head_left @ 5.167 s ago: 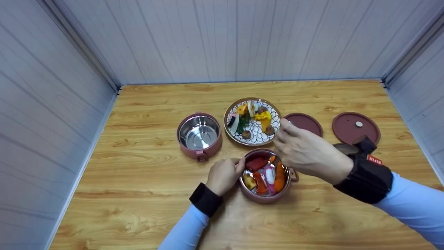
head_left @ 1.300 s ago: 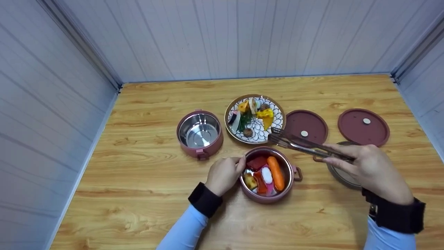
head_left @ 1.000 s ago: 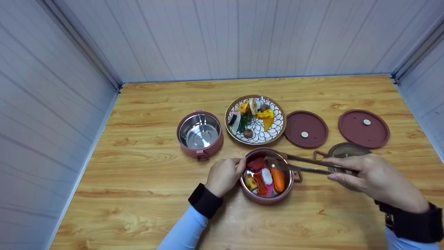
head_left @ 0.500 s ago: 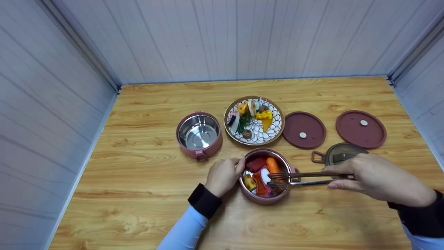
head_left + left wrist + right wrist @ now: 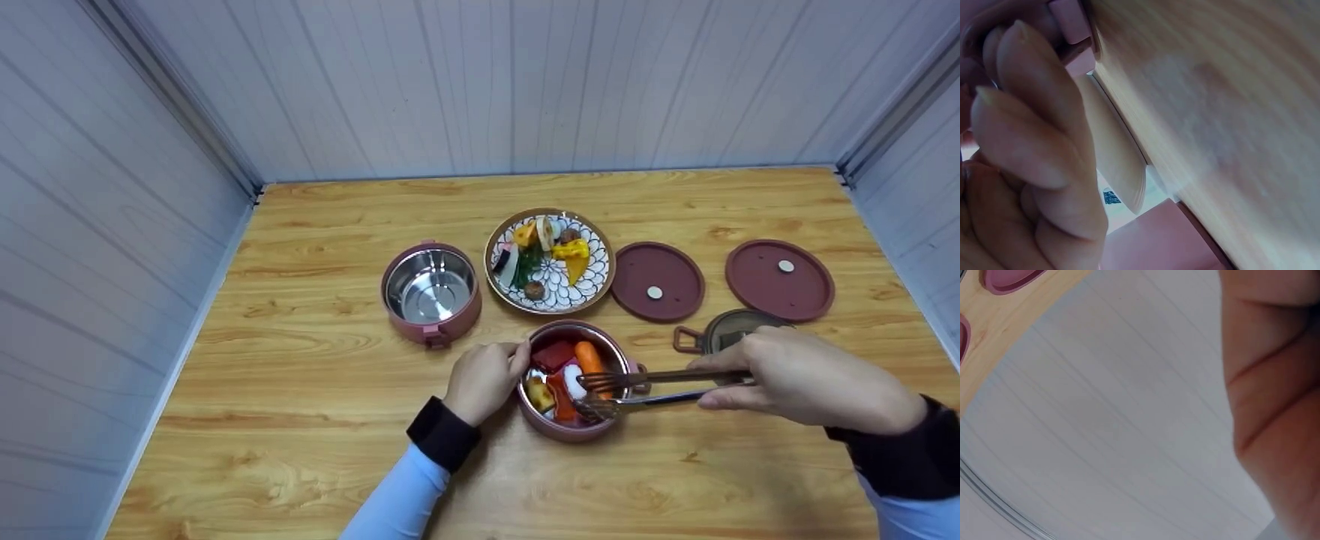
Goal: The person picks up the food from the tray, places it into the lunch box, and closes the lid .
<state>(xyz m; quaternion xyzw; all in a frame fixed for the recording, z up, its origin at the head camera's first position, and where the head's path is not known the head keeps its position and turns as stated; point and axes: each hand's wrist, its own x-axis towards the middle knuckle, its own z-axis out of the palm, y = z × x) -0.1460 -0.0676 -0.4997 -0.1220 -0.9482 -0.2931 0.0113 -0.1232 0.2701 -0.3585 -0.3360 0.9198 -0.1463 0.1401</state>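
Note:
My left hand holds the left side of a dusty-pink pot with a steel lining. In the left wrist view, its curled fingers hook round the pot's side handle. From the right, my right hand grips a pair of metal tongs. Their tips lie spread inside the pot, over its right half. An orange carrot shows partly behind them. Beside it are a white piece, red pieces and a yellowish piece. What lies under the tips is hidden.
A patterned plate with assorted food pieces stands behind the pot. Left of it sits a second steel-lined pot. Two maroon lids and a dark translucent lid lie on the right. Panel walls enclose the table.
My right hand brought the tongs from the plate into the pot. The meatball at the plate's right is gone from there. The carrot has shifted in the pot. My left hand stayed put.

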